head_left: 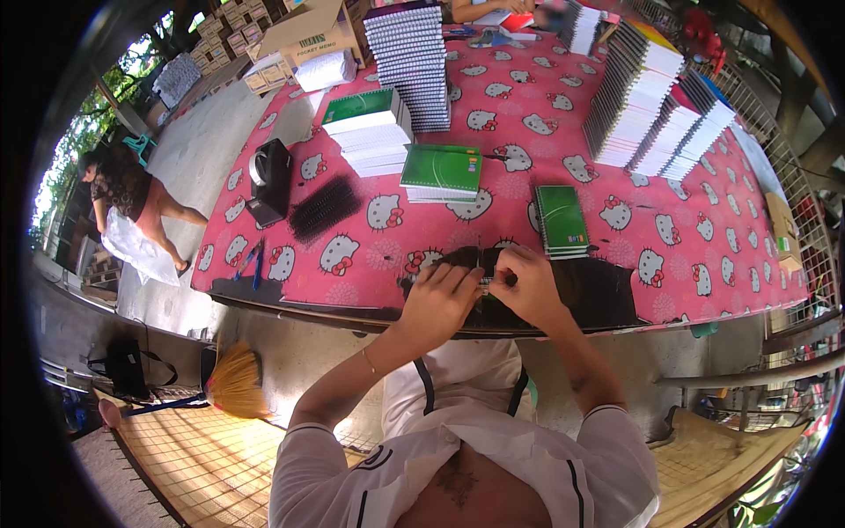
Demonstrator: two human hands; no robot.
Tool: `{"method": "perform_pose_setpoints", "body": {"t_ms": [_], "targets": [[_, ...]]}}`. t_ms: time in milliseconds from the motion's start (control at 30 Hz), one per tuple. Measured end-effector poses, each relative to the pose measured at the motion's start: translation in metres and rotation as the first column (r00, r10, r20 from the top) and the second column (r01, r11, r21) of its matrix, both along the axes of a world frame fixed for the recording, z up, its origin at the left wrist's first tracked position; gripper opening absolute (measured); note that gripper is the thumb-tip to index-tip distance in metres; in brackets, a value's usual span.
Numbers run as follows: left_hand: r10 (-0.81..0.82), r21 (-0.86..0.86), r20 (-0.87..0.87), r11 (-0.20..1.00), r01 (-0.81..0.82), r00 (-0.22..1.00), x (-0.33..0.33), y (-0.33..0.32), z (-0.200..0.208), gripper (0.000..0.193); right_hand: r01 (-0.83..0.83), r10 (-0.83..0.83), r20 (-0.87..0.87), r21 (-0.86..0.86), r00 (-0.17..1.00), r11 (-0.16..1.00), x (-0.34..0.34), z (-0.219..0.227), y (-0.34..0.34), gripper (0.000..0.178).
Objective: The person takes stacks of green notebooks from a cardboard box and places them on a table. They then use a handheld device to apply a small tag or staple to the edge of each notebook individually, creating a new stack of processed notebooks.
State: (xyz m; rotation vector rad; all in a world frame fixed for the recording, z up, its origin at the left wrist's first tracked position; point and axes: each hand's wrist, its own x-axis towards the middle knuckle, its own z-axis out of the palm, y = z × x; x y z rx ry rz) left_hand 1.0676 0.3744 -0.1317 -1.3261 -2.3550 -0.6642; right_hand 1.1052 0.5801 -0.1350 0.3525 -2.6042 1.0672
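Observation:
Both my hands are close together at the table's near edge, over a dark patch of the pink cloth. My left hand is closed, its fingers bent downward. Beside it my right hand is pinched, thumb against fingertips. A small dark piece with a bit of green shows between them; my fingers hide most of it, so its kind cannot be made out. Just beyond the right hand lies a green spiral notebook. Farther off is a short stack of green notebooks. A bundle of black binding coils lies left of that.
A black tape dispenser and a blue-handled tool lie at the left. Tall notebook stacks and a cardboard box stand farther back. Another person's hands are at the far edge; a person walks left.

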Motion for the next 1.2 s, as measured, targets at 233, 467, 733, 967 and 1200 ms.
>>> {"method": "perform_pose_setpoints", "body": {"t_ms": [233,467,733,967,1200], "targets": [[-0.374,0.525,0.309,0.834,0.171,0.874,-0.004,0.021,0.076,0.024,0.135,-0.260,-0.320,-0.365,0.911,0.921,0.021,0.040,-0.036,0.052],[0.148,0.094,-0.357,0.988,-0.122,0.923,-0.167,-0.004,-0.004,0.029,0.500,-0.493,0.135,-0.017,0.859,0.866,-0.035,-0.029,0.136,0.065],[-0.076,0.012,-0.336,0.996,0.086,0.939,-0.080,-0.015,0.036,0.018,-0.010,-0.063,-0.136,-0.473,0.989,0.881,-0.012,0.010,0.011,0.079],[0.419,0.324,0.068,0.849,-0.417,0.906,-0.076,-0.060,-0.009,0.016,0.116,-0.053,0.122,-0.609,0.991,0.785,-0.008,-0.052,-0.026,0.044],[0.594,0.188,-0.327,0.803,-0.565,0.735,-0.161,-0.144,-0.054,0.020,0.012,0.097,0.111,-0.714,0.989,0.700,-0.027,-0.063,-0.040,0.020]]}}
